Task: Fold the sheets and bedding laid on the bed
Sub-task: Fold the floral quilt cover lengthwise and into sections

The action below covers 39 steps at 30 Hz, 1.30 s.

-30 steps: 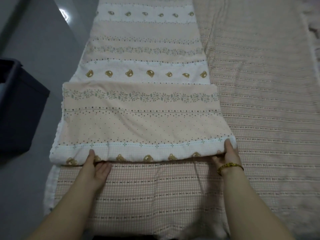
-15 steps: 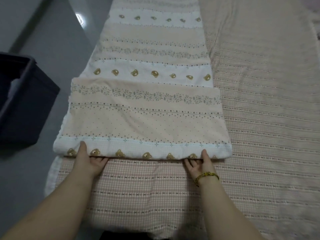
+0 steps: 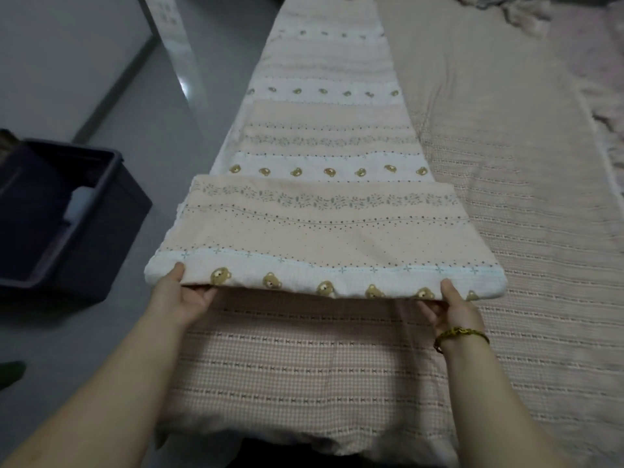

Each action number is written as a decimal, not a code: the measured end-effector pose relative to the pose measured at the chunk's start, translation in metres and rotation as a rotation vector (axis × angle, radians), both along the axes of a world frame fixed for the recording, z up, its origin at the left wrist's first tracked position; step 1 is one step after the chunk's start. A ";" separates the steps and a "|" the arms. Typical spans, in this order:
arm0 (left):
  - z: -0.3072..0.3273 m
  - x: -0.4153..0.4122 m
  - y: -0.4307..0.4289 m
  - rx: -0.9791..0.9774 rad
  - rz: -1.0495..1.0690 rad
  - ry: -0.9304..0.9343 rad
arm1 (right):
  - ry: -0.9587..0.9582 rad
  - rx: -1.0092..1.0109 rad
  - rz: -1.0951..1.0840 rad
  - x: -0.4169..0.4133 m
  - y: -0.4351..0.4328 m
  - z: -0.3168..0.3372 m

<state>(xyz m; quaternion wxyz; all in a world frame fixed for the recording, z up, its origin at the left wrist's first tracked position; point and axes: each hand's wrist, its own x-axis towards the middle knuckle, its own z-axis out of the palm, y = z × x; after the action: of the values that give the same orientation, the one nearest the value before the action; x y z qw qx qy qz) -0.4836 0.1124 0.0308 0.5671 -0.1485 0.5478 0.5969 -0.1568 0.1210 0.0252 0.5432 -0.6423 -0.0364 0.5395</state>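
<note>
A long peach and white bear-print sheet (image 3: 324, 231) lies in a narrow strip along the left side of the bed, its near end folded back on itself. My left hand (image 3: 182, 295) grips the folded near edge at its left corner, thumb on top and fingers underneath. My right hand (image 3: 452, 307), with a gold bracelet on the wrist, grips the same edge near its right corner. The edge is lifted slightly off the bed. Under it lies a pink checked bedspread (image 3: 304, 363).
A dark blue storage bin (image 3: 77, 231) stands on the grey floor left of the bed. The bedspread stretches wide to the right (image 3: 526, 197). Fringed pale bedding (image 3: 601, 130) lies at the far right edge. The bed's near edge is just below my forearms.
Both hands have lifted the folded near edge and carried it away from me. The right hand has shifted along the edge, and my view has tilted up the bed.
</note>
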 end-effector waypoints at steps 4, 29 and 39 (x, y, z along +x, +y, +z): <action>0.047 -0.011 -0.020 0.095 -0.053 -0.026 | -0.069 0.120 0.008 0.004 -0.017 0.048; 0.058 -0.040 0.008 -0.036 -0.160 0.032 | -0.056 -0.075 0.051 -0.015 0.000 0.058; 0.085 -0.048 0.190 -0.022 -0.355 0.305 | -0.176 0.003 0.174 -0.025 0.190 0.084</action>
<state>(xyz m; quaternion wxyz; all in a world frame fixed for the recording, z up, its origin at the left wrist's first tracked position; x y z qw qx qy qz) -0.5316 0.3026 0.1155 0.5722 0.0358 0.6512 0.4973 -0.1817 0.3113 0.1096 0.4901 -0.6808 -0.1403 0.5260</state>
